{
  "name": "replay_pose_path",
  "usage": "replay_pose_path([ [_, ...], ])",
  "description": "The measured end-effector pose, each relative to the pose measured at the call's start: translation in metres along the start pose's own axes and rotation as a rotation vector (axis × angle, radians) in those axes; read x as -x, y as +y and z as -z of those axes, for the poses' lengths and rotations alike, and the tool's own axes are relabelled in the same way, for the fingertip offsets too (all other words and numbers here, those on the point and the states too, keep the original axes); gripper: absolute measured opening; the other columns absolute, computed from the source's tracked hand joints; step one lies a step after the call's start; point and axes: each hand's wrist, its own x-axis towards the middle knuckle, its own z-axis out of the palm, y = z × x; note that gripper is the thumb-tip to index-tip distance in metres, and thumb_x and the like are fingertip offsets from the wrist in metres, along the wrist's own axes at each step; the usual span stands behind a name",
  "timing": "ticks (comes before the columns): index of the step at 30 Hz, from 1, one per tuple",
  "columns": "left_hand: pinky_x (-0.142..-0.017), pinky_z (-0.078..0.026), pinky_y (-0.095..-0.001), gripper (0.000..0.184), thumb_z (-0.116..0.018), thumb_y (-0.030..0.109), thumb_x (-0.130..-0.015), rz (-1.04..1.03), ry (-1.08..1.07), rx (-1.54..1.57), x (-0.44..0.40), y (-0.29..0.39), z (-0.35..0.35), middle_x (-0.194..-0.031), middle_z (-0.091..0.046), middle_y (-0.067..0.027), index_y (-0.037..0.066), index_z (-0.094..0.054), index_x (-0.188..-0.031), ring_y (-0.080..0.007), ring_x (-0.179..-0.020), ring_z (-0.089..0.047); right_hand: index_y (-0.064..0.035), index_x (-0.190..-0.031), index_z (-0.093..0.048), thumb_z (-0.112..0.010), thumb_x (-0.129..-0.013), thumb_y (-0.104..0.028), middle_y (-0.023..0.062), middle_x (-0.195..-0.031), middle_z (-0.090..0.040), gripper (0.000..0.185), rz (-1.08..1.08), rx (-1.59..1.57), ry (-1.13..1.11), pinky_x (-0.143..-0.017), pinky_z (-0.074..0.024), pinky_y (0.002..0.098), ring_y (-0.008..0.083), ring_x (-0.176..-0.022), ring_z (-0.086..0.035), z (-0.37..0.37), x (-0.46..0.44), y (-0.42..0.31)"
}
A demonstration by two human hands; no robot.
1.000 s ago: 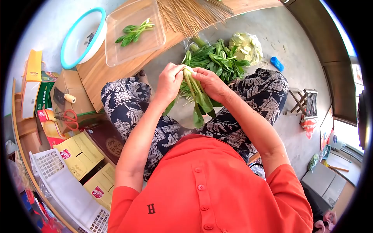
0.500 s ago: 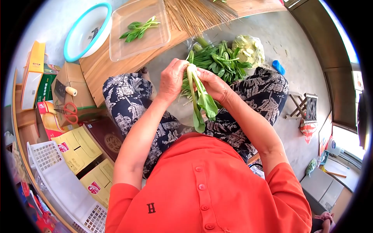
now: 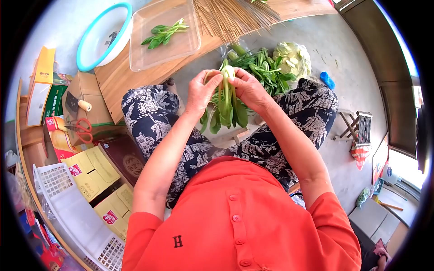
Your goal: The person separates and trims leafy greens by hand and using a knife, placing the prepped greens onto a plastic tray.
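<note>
Between my knees I hold a bok choy [image 3: 226,106] by its pale root end, which points up while its green leaves hang down. The fingers of my left hand [image 3: 202,92] pinch it from the left. My right hand [image 3: 249,90] grips its base from the other side, thumb near the white end. Just beyond my hands, a heap of leafy greens [image 3: 266,67] lies on the floor. On the wooden board, a clear plastic tub [image 3: 192,50] contains a few trimmed greens [image 3: 165,33].
Thin wooden sticks [image 3: 233,17] lie beside the tub, and a blue-rimmed basin [image 3: 82,54] stands left of it. A bag of pale green vegetables [image 3: 294,59] sits past the heap. Red-handled scissors [image 3: 83,131] rest among boxes at left. A folding stool [image 3: 350,126] stands at right.
The bok choy has turned in my hands: its leaves, slanting to the right before, now hang straight down and spread. My hands stay at its base, the right one slightly higher.
</note>
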Motion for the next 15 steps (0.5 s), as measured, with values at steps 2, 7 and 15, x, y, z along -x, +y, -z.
replay_pose_path([
  [2, -0.044, -0.025, -0.0169, 0.021, -0.069, 0.022, -0.089, -0.066, -0.022, -0.158, 0.0, -0.002, -0.002, -0.071, -0.05, 0.0082, 0.006, -0.062, -0.101, -0.0002, -0.051, -0.037, -0.0038, -0.115, -0.053, -0.063, -0.091, -0.014, 0.0032, -0.108, -0.06, 0.028, 0.006, 0.088, 0.025, -0.087, -0.0481, 0.0304, 0.0133, -0.098, -0.059, -0.002, 0.001, 0.002],
  [7, -0.046, -0.028, -0.0167, 0.023, -0.069, 0.021, -0.088, -0.02, -0.066, -0.163, -0.003, 0.006, 0.001, -0.073, -0.052, 0.0066, 0.004, -0.061, -0.102, -0.0008, -0.054, -0.04, -0.0038, -0.113, -0.053, -0.065, -0.089, -0.01, 0.0013, -0.103, -0.06, 0.027, 0.083, 0.311, 0.011, -0.084, -0.0465, 0.0256, 0.0089, -0.096, -0.056, 0.002, -0.001, 0.006],
  [15, -0.067, -0.049, -0.0357, 0.016, -0.064, 0.017, -0.088, -0.41, -0.038, -0.791, -0.006, -0.007, 0.007, -0.082, -0.064, -0.0096, 0.005, -0.064, -0.097, -0.0267, -0.073, -0.062, -0.0007, -0.107, -0.05, -0.062, -0.089, -0.006, 0.0066, -0.097, -0.062, 0.022, 0.073, 0.381, 0.113, -0.069, -0.0518, 0.0252, 0.0127, -0.078, -0.063, 0.001, -0.001, 0.015],
])
